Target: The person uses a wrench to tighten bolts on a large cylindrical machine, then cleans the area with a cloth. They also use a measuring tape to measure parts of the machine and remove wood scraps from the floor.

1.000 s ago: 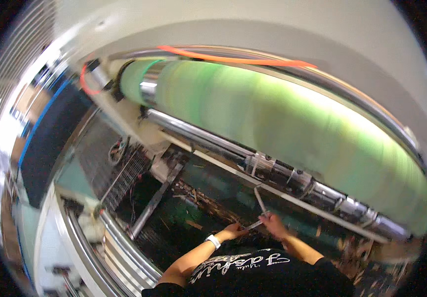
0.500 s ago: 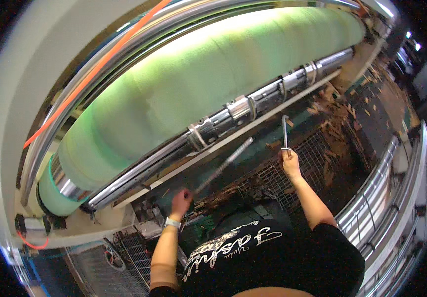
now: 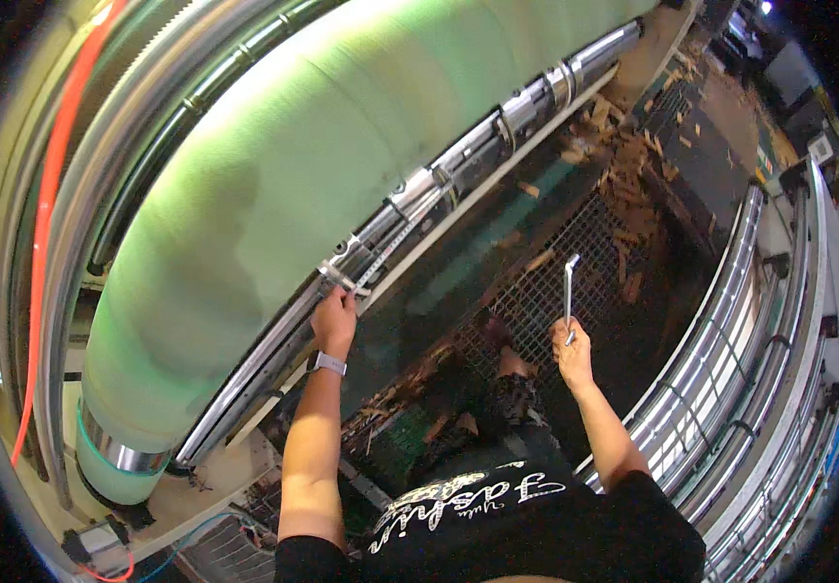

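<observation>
My left hand (image 3: 335,319) reaches to the metal shaft below the large green roller (image 3: 273,185). Its fingers are closed on the near end of a thin, pale ruler (image 3: 392,243) with fine marks. The ruler lies along the shaft, beside a ring-shaped metal collar (image 3: 334,272); a second collar block (image 3: 421,182) sits farther up the shaft. My right hand (image 3: 573,356) is off to the right, above the grating, closed round a silver wrench (image 3: 568,287) with a bent head. The wrench points upward and touches nothing else.
An orange hose (image 3: 50,185) runs down the machine's left side. Below lies a metal grating (image 3: 575,253) with brown scraps (image 3: 638,165) strewn around. Metal rollers (image 3: 720,321) stand close on my right. A pale rail (image 3: 497,199) runs alongside the shaft.
My left hand has moved up to the shaft and laid the ruler along it. My right hand has come slightly lower with the wrench. The whole view has shifted and turned.
</observation>
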Available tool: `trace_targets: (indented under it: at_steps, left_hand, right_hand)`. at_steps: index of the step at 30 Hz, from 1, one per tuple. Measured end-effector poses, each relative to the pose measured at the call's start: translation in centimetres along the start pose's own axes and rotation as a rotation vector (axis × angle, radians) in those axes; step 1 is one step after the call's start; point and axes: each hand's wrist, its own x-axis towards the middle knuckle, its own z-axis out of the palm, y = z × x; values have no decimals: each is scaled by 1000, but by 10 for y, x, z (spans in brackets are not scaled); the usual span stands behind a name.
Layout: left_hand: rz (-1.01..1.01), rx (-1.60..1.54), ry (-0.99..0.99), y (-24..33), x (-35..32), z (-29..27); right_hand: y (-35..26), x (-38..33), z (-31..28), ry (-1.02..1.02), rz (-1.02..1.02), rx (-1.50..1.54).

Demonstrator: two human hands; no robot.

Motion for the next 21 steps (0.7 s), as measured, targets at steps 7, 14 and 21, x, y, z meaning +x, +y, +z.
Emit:
trace_targets:
  at_steps: [7,14,21]
  left_hand:
    - [12,22,28,-12,8,13]
    - [-23,-30,25,-17,13,16]
    - [-27,-56,37,-25,21,25]
  right_hand:
    - [13,2,29,-120,24,-200]
    - [17,13,37,-241,24,-235]
    - [21,7,49,-257,83,-188]
